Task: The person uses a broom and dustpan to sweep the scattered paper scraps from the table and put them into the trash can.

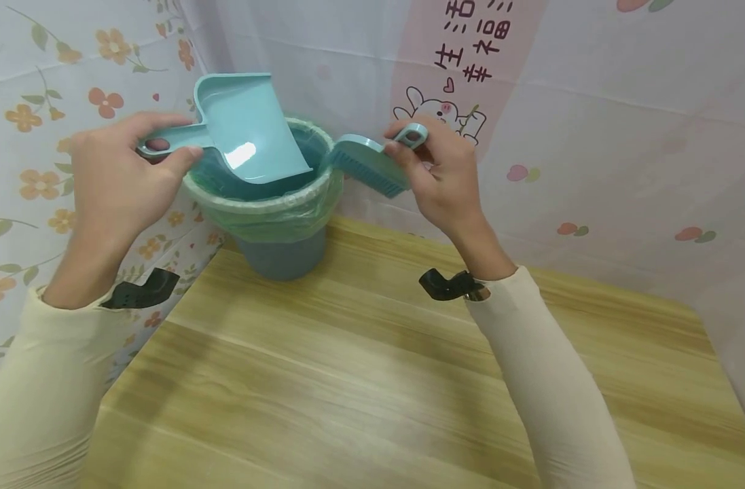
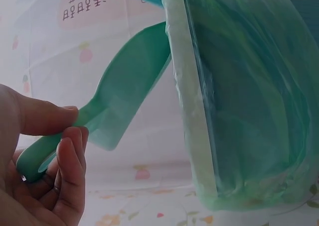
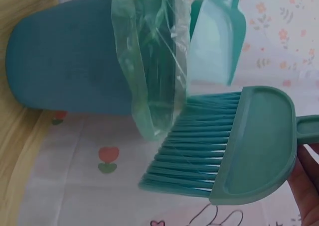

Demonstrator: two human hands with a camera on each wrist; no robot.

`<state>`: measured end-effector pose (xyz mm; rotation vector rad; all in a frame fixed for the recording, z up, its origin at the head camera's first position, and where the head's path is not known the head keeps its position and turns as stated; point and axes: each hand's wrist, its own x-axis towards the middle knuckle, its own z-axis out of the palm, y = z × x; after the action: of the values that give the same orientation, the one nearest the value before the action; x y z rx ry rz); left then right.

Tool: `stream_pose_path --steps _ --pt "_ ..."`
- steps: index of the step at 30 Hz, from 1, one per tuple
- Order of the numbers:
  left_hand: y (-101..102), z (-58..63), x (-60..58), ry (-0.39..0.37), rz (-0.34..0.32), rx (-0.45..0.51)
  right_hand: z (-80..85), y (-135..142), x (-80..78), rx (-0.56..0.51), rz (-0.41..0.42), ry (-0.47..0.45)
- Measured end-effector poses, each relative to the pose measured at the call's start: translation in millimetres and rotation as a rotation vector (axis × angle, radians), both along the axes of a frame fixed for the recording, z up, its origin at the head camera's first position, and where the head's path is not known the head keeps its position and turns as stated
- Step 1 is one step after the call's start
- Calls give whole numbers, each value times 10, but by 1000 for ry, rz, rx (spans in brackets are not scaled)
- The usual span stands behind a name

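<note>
A teal dustpan (image 1: 250,125) is tilted over the mouth of a bin (image 1: 280,255). My left hand (image 1: 124,173) pinches its looped handle between thumb and fingers, as the left wrist view also shows. My right hand (image 1: 442,176) grips the short handle of a matching hand brush (image 3: 261,141). The brush's bristles (image 3: 199,146) are at the bin's rim on the right side, some seeming to touch the liner. A thin green bag (image 2: 249,196) lines the bin and folds down over its rim. The bin's bottom inside is hidden.
The bin stands at the back left corner of a wood-grain table (image 1: 323,380). Behind it hangs a pale printed cloth (image 1: 592,156) with lettering and a rabbit drawing. A flowered cloth (image 1: 30,136) hangs along the left side, close to my left hand.
</note>
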<state>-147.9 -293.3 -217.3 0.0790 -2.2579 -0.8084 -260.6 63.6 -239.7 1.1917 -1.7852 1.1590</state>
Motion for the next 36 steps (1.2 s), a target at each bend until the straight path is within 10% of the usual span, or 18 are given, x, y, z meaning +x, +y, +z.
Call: stream_pose_path --steps 10,20,36 --pt "-30 54 97 2 -5 81 -33 336 -6 -154 -27 -209" --pt "179 121 141 -121 -198 305 -80 725 111 -215 -176 -334" --pt "854 -305 151 -230 -486 270 -485 1760 806 -351 -518 -452"
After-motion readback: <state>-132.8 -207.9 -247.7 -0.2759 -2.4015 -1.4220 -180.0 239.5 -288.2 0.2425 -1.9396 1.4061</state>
